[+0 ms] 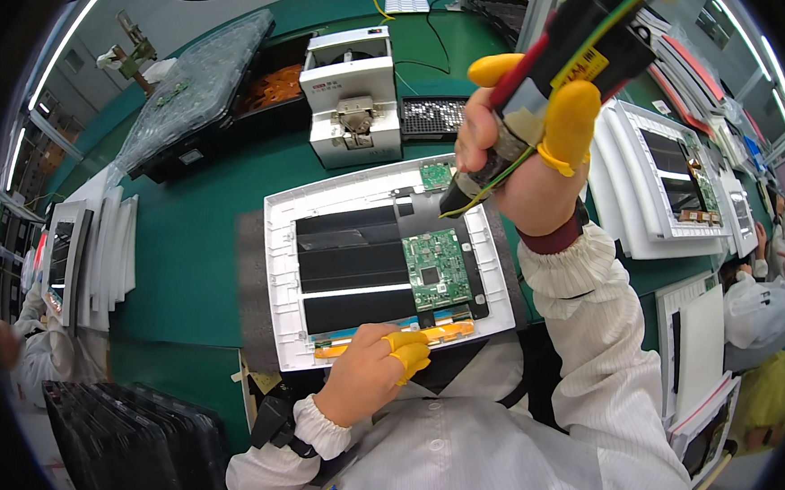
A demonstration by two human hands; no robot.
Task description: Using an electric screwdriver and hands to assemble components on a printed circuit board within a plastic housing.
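A white display housing (280, 265) lies on a dark mat, its inner side up, with black panels and a green circuit board (434, 264) in it. My right hand (542, 155), with yellow finger cots, is wrapped round a black and red electric screwdriver (594, 28). The tool slants down to a grey plate above the circuit board; its tip is hard to make out. Over the housing's near edge, my left hand (374, 368) is curled, its yellow-cotted fingers at an orange strip (325, 352). Whatever its fingertips may hold is hidden.
A white screw feeder (348, 90) stands beyond the housing, beside a black grid tray (432, 117). Bagged parts (195, 89) lie over a black bin at the far left. More housings (630, 183) are stacked at right. Other people (757, 308) sit at both sides.
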